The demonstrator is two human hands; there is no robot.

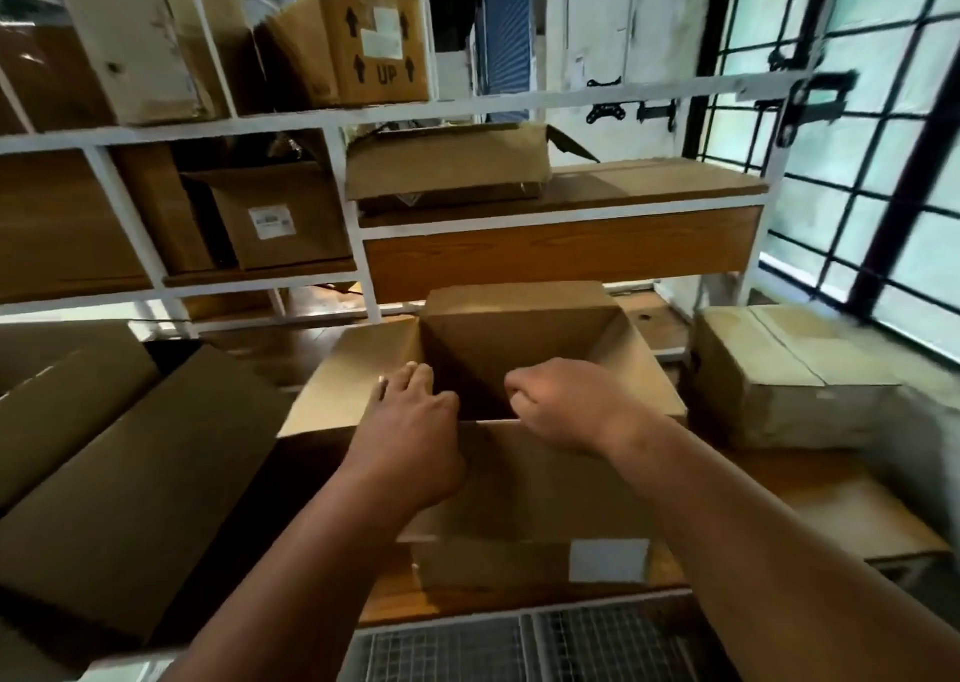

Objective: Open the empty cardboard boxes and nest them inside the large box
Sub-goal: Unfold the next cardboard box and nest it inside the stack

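filling the background, a white metal shelving rack (332, 125) is seen loaded with cardboard boxes, among them one printed with "up" and arrows (358, 42), one bearing a small white label (280, 219) on the level below, and a flattened, crumpled carton (447, 164) laid on a wooden shelf board (566, 255). a barred window (857, 162) is seen along the right edge. at the left, a large closed cardboard box (130, 473) is tilted against the wooden work surface (831, 499). in the middle of that surface the open cardboard box (524, 499) is set upright, its four top flaps folded outward and its dark interior exposed; nothing can be made out inside it. a white label (609, 559) is stuck on its near wall. to its right, just beside it, a taped, scuffed carton (779, 380) is placed. a wire mesh grate (519, 645) is visible below the front edge of the surface. the left hand (410, 432) is laid at the near left corner of the opening, its fingers extended over the left flap and rim, pressed on the cardboard rather than closed round it. the right hand (566, 406) is curled into a loose fist at the near rim, its fingers apparently hooked over the top edge of the near wall, though the exact hold cannot be told.
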